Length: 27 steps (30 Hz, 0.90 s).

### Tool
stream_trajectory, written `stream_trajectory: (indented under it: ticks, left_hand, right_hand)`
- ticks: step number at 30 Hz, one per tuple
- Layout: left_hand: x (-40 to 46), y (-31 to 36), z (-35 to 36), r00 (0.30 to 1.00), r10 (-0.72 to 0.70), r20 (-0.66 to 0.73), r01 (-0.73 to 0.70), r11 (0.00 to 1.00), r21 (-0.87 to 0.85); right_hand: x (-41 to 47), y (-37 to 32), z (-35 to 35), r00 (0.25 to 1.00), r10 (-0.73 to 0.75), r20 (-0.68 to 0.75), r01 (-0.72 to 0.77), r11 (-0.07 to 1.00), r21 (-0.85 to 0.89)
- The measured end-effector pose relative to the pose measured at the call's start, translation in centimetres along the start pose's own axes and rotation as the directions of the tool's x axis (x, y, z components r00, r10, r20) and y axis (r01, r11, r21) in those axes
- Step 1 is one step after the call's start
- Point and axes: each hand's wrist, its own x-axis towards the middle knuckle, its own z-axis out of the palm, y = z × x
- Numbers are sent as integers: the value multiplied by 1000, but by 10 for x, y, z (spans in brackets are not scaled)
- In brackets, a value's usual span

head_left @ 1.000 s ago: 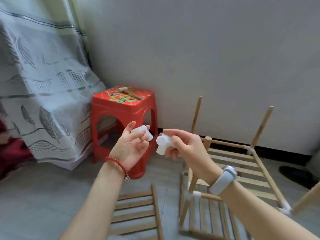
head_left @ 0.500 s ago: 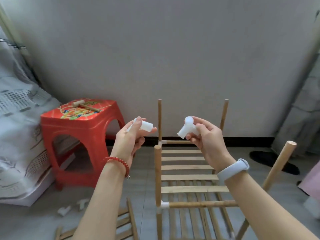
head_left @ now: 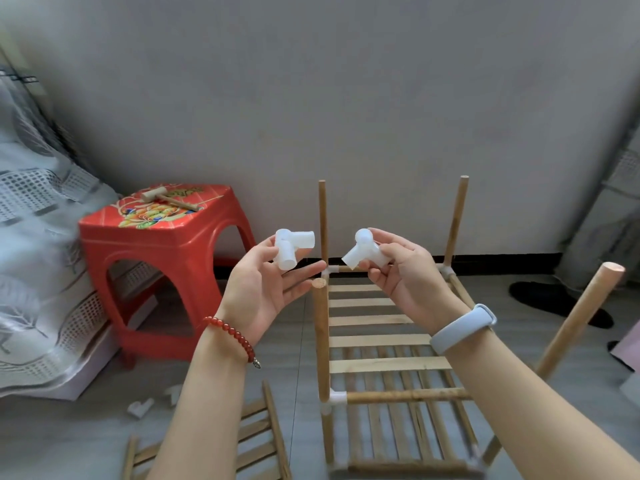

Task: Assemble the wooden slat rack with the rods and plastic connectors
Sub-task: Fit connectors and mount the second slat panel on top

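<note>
My left hand (head_left: 263, 289) holds a white plastic corner connector (head_left: 292, 247) between thumb and fingers, palm up. My right hand (head_left: 405, 275) grips a second white connector (head_left: 363, 252) by its lower arm. Both are held in the air above the partly built wooden slat rack (head_left: 381, 341), which stands on the floor with four upright rods. The near left rod's top (head_left: 319, 283) is bare and lies just below my left fingertips. White connectors (head_left: 337, 398) join the rods at the shelf corners.
A red plastic stool (head_left: 166, 258) with a small wooden mallet (head_left: 166, 199) on it stands at the left. A loose slat panel (head_left: 256, 434) lies on the floor near me, with spare white connectors (head_left: 142, 407) beside it. A covered bed fills the far left; dark shoes sit at the right.
The view has swung right, from the stool to the rack. Both hands moved apart and over the rack, each keeping its connector, and the connectors have been turned in the fingers.
</note>
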Motion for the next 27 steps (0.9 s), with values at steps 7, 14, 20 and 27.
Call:
stream_trajectory:
  ticks: [7, 14, 20, 27]
  left_hand:
    - [-3, 1, -8, 987, 24, -161, -41, 994, -97]
    - [0, -5, -7, 955, 31, -294, -30, 1000, 8]
    - [-2, -1, -3, 976, 39, -213, -51, 997, -53]
    - [-2, -4, -5, 968, 139, -209, -144, 990, -8]
  right_hand:
    - [-2, 1, 1, 1000, 26, 17, -27, 998, 53]
    - [-4, -3, 2, 996, 76, 52, -84, 982, 169]
    - [-4, -3, 0, 992, 102, 76, -115, 973, 199]
    - [-3, -3, 0, 992, 104, 75, -117, 973, 197]
